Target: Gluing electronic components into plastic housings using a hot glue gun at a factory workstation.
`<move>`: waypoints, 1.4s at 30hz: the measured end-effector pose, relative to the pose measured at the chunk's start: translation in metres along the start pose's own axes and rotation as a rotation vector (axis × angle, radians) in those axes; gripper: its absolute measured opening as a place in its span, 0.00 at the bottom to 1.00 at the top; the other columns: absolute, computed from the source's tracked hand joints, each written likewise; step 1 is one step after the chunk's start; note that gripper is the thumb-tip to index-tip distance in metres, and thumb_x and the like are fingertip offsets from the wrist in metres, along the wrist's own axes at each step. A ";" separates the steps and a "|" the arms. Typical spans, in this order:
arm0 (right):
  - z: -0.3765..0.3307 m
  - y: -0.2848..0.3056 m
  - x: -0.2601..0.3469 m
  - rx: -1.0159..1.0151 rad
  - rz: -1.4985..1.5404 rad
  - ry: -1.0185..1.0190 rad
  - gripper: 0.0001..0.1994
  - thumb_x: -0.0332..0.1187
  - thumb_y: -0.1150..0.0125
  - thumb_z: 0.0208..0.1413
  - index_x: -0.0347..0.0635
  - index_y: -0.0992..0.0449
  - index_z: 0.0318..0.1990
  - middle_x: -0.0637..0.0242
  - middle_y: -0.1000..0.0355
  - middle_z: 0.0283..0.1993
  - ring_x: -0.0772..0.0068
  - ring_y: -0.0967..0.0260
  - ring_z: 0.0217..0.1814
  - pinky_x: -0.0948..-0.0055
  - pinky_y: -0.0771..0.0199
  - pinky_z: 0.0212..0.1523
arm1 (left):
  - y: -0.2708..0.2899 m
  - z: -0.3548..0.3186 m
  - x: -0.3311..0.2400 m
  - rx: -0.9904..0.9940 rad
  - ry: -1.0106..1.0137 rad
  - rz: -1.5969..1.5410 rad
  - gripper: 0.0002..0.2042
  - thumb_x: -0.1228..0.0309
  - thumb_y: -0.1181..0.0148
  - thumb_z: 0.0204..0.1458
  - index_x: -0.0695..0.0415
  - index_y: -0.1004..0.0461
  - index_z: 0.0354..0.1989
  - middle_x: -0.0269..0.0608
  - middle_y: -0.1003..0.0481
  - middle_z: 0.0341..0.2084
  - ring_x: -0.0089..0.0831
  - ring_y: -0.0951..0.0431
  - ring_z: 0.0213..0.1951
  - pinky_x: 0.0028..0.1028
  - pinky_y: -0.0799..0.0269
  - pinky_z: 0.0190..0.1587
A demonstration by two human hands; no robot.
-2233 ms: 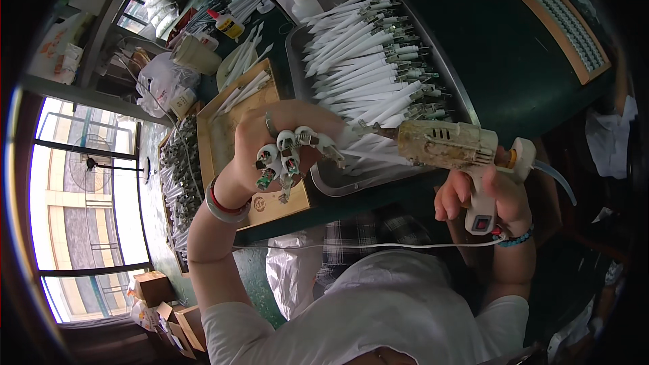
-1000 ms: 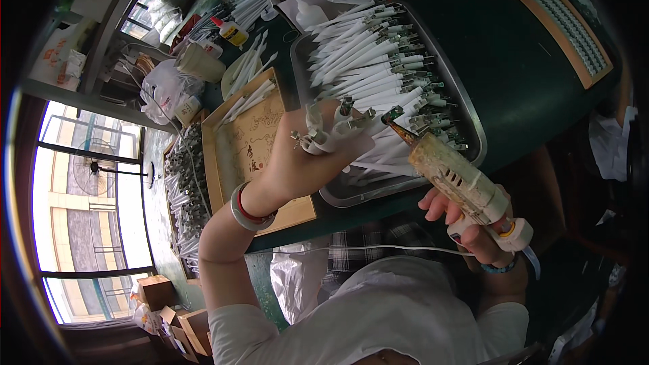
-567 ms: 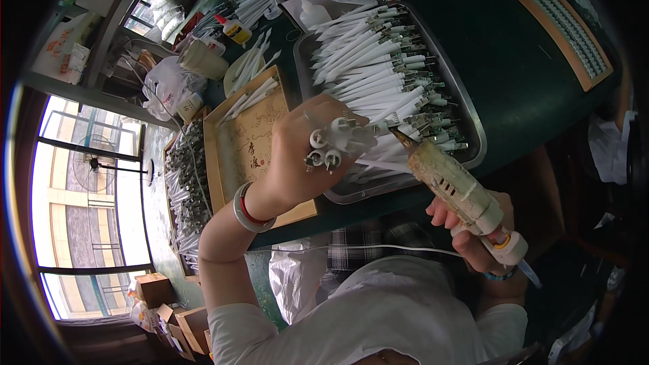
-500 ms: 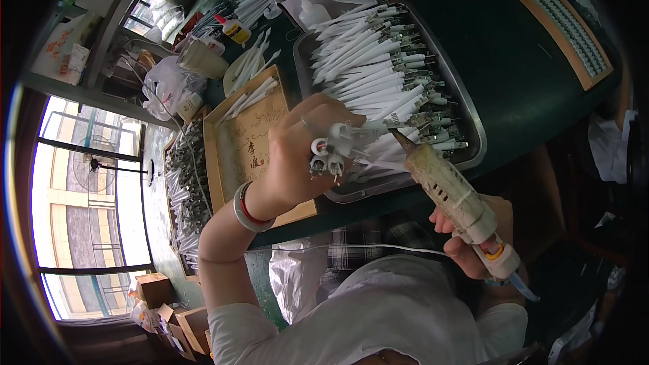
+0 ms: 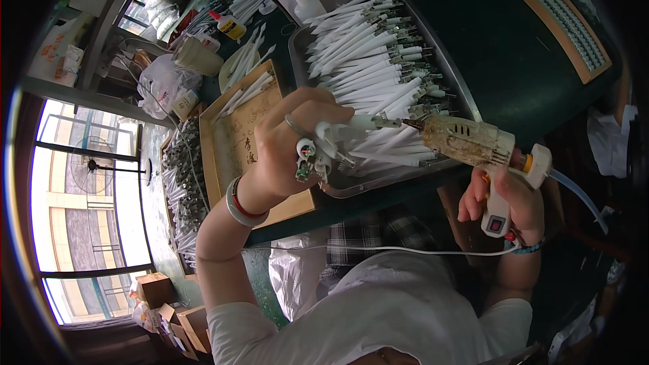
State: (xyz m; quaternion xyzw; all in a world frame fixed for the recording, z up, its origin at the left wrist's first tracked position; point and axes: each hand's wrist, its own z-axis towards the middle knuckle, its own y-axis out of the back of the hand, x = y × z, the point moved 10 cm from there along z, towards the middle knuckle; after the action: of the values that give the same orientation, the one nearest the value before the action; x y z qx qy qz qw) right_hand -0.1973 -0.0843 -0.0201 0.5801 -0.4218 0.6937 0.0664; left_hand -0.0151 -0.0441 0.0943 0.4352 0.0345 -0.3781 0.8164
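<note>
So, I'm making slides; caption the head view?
Left hand holds white sticks; right hand points a glue gun at one.

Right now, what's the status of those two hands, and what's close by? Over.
Left hand gripping several white sticks. Right hand gripping glue gun, nozzle at one stick's metal end, contact unclear. Metal tray of similar sticks just beyond.

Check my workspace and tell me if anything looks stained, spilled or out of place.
The glue gun in your right hand looks odd: its barrel is blotched brown, while its handle is pale and much cleaner. In the metal tray, some white sticks near the front slant differently from the rest. I see no clear spill.
</note>
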 end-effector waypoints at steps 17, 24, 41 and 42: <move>0.005 -0.003 -0.005 0.098 0.122 0.155 0.17 0.43 0.40 0.49 0.36 0.33 0.33 0.66 0.36 0.25 0.66 0.32 0.33 0.60 0.30 0.38 | -0.032 0.011 0.076 0.116 0.493 -0.106 0.12 0.72 0.33 0.38 0.62 0.28 0.29 0.42 0.28 0.20 0.30 0.30 0.22 0.25 0.34 0.29; 0.017 -0.024 -0.001 0.079 -0.066 0.195 0.21 0.51 0.43 0.49 0.40 0.36 0.25 0.59 0.32 0.25 0.63 0.33 0.33 0.66 0.32 0.37 | -0.036 -0.012 0.084 0.131 0.758 -0.529 0.07 0.70 0.43 0.47 0.62 0.28 0.31 0.30 0.30 0.23 0.15 0.35 0.28 0.19 0.38 0.31; 0.018 -0.055 0.003 0.243 -0.155 0.403 0.11 0.38 0.39 0.49 0.43 0.32 0.34 0.69 0.35 0.30 0.69 0.33 0.31 0.58 0.31 0.37 | -0.014 -0.013 0.052 -0.014 0.654 -0.499 0.13 0.76 0.30 0.32 0.62 0.28 0.26 0.30 0.26 0.22 0.13 0.32 0.24 0.17 0.34 0.25; 0.017 -0.055 0.004 0.244 -0.154 0.400 0.11 0.38 0.39 0.49 0.43 0.32 0.34 0.69 0.35 0.30 0.69 0.33 0.31 0.58 0.31 0.37 | -0.014 -0.014 0.053 -0.015 0.656 -0.499 0.13 0.76 0.30 0.32 0.62 0.28 0.26 0.30 0.26 0.22 0.13 0.32 0.24 0.17 0.34 0.25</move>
State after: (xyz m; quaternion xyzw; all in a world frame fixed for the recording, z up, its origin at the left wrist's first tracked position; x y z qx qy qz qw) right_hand -0.1544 -0.0620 0.0106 0.4654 -0.2680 0.8333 0.1309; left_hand 0.0171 -0.0694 0.0555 0.5050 0.4004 -0.4054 0.6483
